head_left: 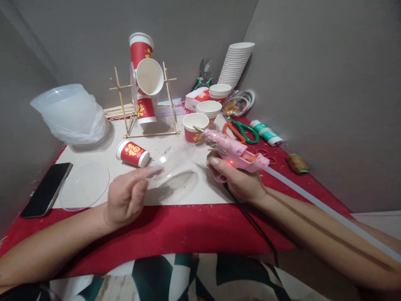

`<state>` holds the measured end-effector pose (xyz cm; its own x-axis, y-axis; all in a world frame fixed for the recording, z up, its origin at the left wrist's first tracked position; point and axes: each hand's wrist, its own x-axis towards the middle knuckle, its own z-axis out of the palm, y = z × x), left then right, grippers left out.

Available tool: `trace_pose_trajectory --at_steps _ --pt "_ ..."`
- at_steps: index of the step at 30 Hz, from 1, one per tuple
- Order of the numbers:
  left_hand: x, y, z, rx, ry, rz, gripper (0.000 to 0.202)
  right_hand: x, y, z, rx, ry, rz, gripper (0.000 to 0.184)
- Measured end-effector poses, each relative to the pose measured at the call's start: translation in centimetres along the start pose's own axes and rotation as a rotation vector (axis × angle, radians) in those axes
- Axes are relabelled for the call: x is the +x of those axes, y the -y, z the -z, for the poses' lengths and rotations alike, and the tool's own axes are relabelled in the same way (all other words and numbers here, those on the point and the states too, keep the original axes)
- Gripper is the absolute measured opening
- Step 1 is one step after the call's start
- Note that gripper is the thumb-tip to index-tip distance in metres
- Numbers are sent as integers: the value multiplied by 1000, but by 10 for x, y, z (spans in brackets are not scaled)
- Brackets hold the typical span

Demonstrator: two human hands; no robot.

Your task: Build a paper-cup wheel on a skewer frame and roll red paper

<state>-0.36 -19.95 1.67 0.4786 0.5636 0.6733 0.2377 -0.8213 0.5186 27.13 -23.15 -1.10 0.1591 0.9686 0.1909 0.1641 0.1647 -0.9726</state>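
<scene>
My right hand [236,179] grips a pink hot glue gun [233,151], its nozzle pointing left toward a red paper cup [194,128]. My left hand [127,196] pinches the edge of a clear plastic lid [175,169], held tilted above the white board [175,192]. A second clear disc [84,185] lies flat to the left. A red cup [133,153] lies on its side beyond my left hand. Behind it stands a wooden stick frame [147,106] carrying red and white cups.
A black phone [46,189] rests at the left edge. A stack of clear plastic containers in a bag [73,113] sits back left. Stacked white cups [235,62], pliers, orange and green scissors [242,131], a glue tube and rubber bands crowd the back right. The gun's cord [250,219] trails toward me.
</scene>
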Motion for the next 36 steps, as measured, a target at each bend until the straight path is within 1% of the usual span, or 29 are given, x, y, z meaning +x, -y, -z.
trace_pose_trajectory --at_steps 2,3,4,5,8,11,14,17,20,25,28,32,34,36 --pt "5 -7 -2 -274 -129 409 39 0 -2 0 71 -30 -5 39" --pt "8 -9 -4 -401 -174 575 44 0 -2 -1 103 -45 -8 39" --pt "11 -9 -7 -516 -193 711 49 1 -2 -3 130 -66 -12 40" --pt "14 -8 -10 -610 -195 819 51 2 -1 -4 155 -92 -18 40" --pt "21 -4 -16 -802 -177 1040 45 4 2 -9 217 -149 -40 40" --pt "23 -4 -19 -907 -169 1167 41 5 3 -12 232 -135 -46 40" --pt "24 -8 -20 -954 -162 1231 40 5 -1 -11 207 -126 -45 38" --pt "25 -11 -20 -986 -154 1261 38 4 -9 -10 169 -92 -48 36" --pt "24 -12 -20 -1025 -150 1268 37 3 -13 -9 145 -65 -68 39" --pt "22 -10 -21 -1078 -126 1253 40 2 -8 -10 131 -104 -72 33" --pt "21 -8 -21 -1091 -68 1237 49 2 -6 -10 117 -104 -64 29" --pt "20 -8 -19 -1147 49 1230 67 1 -10 -9 86 -92 -51 28" --pt "20 -8 -19 -1196 102 1223 70 0 -11 -9 76 -91 -57 28" --pt "18 -8 -18 -1245 147 1214 68 0 -11 -8 74 -98 -60 28"
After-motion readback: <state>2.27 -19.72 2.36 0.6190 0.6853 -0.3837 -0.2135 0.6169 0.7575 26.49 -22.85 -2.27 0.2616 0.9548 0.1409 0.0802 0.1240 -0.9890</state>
